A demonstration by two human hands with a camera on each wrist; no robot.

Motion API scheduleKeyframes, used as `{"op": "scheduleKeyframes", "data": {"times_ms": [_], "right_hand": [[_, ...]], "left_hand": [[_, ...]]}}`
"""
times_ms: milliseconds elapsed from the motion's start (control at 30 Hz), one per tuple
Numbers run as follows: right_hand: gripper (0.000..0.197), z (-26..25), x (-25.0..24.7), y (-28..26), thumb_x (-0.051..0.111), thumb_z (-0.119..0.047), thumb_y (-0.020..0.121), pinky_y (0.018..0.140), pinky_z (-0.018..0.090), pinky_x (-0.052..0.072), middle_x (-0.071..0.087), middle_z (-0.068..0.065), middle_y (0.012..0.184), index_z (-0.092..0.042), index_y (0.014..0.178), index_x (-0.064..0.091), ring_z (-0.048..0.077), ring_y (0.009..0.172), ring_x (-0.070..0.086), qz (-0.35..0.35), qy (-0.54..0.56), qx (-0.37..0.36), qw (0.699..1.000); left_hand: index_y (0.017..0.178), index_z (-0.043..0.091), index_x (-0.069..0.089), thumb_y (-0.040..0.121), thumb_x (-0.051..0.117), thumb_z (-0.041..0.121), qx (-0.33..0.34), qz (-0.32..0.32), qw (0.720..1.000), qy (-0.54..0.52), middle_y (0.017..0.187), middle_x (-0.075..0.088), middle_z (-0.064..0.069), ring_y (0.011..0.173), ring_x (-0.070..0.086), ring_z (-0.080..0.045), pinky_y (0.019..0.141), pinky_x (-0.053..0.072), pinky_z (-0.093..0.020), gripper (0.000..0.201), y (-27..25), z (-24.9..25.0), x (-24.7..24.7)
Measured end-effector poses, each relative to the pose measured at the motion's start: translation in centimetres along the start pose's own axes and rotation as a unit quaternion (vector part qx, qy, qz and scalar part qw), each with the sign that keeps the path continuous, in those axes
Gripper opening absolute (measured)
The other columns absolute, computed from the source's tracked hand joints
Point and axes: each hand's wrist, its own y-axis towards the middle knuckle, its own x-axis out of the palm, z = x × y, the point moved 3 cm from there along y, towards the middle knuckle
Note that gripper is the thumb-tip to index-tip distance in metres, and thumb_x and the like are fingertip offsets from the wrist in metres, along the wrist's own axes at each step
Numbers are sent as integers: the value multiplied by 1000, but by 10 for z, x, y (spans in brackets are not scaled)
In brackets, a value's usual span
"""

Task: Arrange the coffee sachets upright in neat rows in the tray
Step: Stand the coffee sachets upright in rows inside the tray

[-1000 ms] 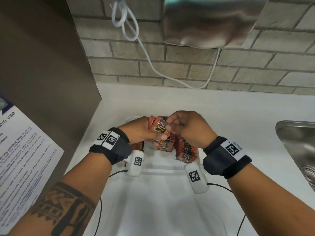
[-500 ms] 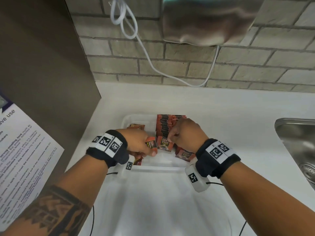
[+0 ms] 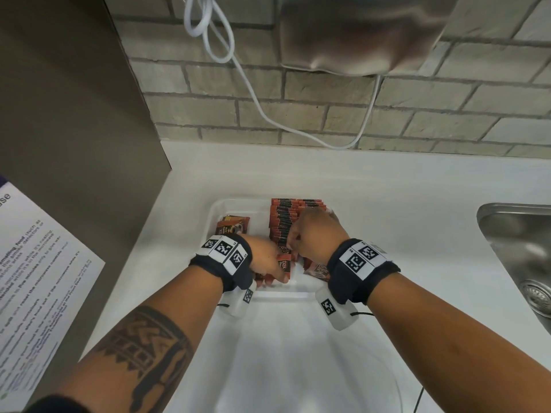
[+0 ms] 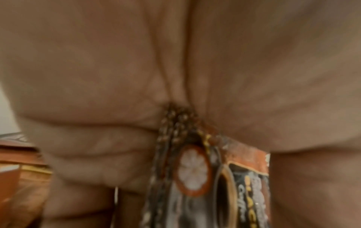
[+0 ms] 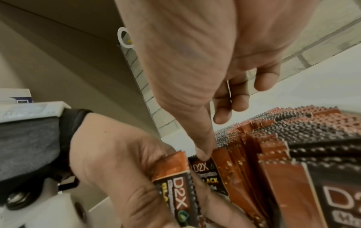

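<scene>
A clear plastic tray (image 3: 219, 208) sits on the white counter. Red-and-black coffee sachets stand upright in a row (image 3: 283, 217) down its right half, also seen in the right wrist view (image 5: 273, 138). My right hand (image 3: 295, 242) is at the near end of that row, its thumb (image 5: 203, 154) pinching the top edge of the front sachet (image 5: 207, 174). My left hand (image 3: 275, 271) grips a small bundle of sachets (image 5: 175, 185) beside it, the same bundle filling the left wrist view (image 4: 195, 177). A few loose sachets (image 3: 234, 226) lie in the tray's left half.
A steel sink (image 3: 518, 248) is set into the counter at the right. A brown panel (image 3: 74, 114) with a printed notice (image 3: 35, 278) stands at the left. A white cable (image 3: 253, 93) hangs on the brick wall under a metal dispenser (image 3: 357, 34).
Both hands have come down from above the tray to its near end. The right hand has brought its sachet to the front of the row, and the far sachets now show.
</scene>
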Motion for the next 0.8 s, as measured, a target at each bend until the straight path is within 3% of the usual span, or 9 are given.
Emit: {"op": "scheduleKeyframes", "data": {"times_ms": [133,267,367,567,800], "right_hand": [[18,-1,0,1,60,-31,87,103,47,37,65,-8,94,-27,80,76,19,102,56,-10,2,-6,1000],[19,0,-1,1,60,-30,86,102,46,38,65,-8,96,-28,80,77,19,104,56,-2,-1,-17,1000],[19,1,0,1,58,-31,87,100,47,40,63,-6,101,-27,83,77,20,103,56,-1,-10,-15,1000],[18,2,-2,0,58,-30,87,102,46,39,62,-6,103,-28,83,76,20,103,55,-5,-11,-21,1000],[20,0,-3,-2,57,-27,89,102,47,39,63,-4,102,-27,84,76,20,101,57,-5,-9,-25,1000]], "left_hand": [[114,8,69,91,70,41,-5,-8,1000,-2,91,75,-5,73,65,-20,89,59,-43,40,0,3,-1],[114,9,69,91,69,43,-4,-10,1000,8,102,77,-9,74,65,-20,89,58,-41,41,1,3,-1],[116,12,69,91,68,46,-2,-13,1000,14,97,78,-6,72,67,-17,86,59,-38,42,2,2,0],[115,10,70,91,69,44,-6,-12,1000,7,104,77,-9,76,66,-18,95,57,-44,42,0,3,-2],[113,8,71,88,71,46,-12,-17,1000,6,103,77,-9,76,67,-20,94,57,-45,46,3,3,-3]]}}
